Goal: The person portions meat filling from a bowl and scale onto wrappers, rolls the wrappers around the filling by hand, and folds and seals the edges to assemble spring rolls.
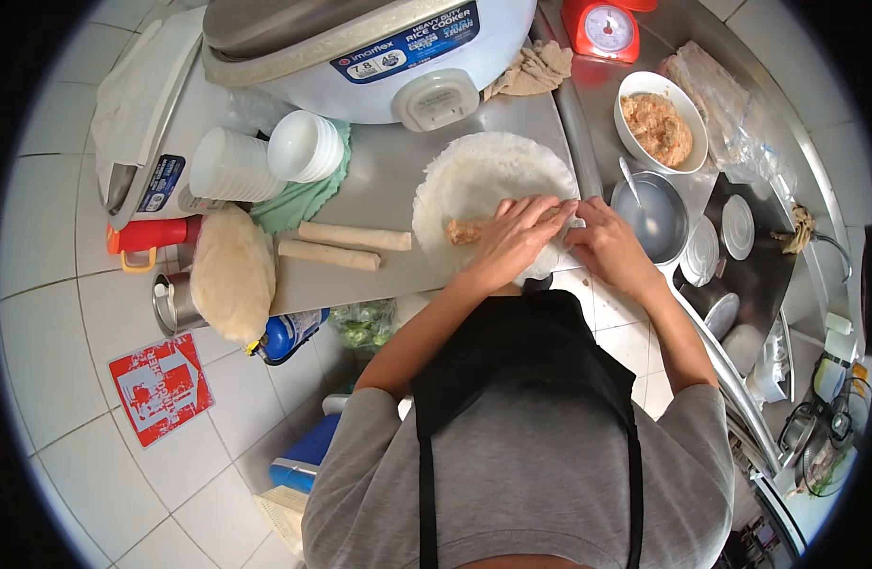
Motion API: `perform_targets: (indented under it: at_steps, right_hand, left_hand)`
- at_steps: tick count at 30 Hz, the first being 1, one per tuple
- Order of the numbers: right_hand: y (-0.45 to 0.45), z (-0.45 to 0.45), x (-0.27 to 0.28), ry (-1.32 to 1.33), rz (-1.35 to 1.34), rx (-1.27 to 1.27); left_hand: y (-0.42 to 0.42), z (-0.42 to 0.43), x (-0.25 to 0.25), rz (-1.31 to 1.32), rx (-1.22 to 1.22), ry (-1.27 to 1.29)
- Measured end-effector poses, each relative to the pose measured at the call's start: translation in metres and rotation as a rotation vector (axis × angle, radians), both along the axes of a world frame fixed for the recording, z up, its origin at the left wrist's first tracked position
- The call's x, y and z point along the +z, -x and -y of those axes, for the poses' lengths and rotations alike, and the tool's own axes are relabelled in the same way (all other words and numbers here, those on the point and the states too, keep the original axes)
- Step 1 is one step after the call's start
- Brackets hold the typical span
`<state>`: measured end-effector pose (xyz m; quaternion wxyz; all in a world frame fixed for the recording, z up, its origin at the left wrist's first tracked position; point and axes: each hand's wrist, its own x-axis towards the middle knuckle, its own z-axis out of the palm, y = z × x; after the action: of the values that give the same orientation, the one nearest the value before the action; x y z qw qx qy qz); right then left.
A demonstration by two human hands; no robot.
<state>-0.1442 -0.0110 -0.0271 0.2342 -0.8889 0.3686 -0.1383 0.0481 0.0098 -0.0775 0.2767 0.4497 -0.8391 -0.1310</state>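
Note:
A round stack of thin white spring roll wrappers lies on the steel counter, with a strip of orange-pink filling on the top wrapper. My left hand reaches across the filling and covers part of it, its bent fingers together at the wrapper's right side. Beside it, my right hand has its fingers curled on that same edge, and the fingertips of both hands nearly meet there. Two finished rolls lie side by side left of the stack.
A bowl of filling and a pot of cloudy liquid with a spoon stand to the right. Behind are a rice cooker and a red scale. White cups sit on a green cloth at left.

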Motion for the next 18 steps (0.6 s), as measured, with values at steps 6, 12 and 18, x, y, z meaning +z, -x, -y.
perform_targets:
  at_steps: [6, 12, 18]
  right_hand:
    - [-0.017, 0.01, -0.008, -0.009, 0.157, -0.016]
    - [-0.036, 0.019, -0.057, 0.031, 0.17, 0.05]
    - [-0.052, 0.016, -0.053, 0.065, 0.155, 0.064]
  left_hand:
    - [-0.037, -0.011, -0.002, 0.001, 0.132, -0.102]
    - [-0.043, -0.011, -0.036, 0.019, 0.181, -0.131]
    - [-0.066, -0.022, -0.035, -0.055, 0.282, -0.045]
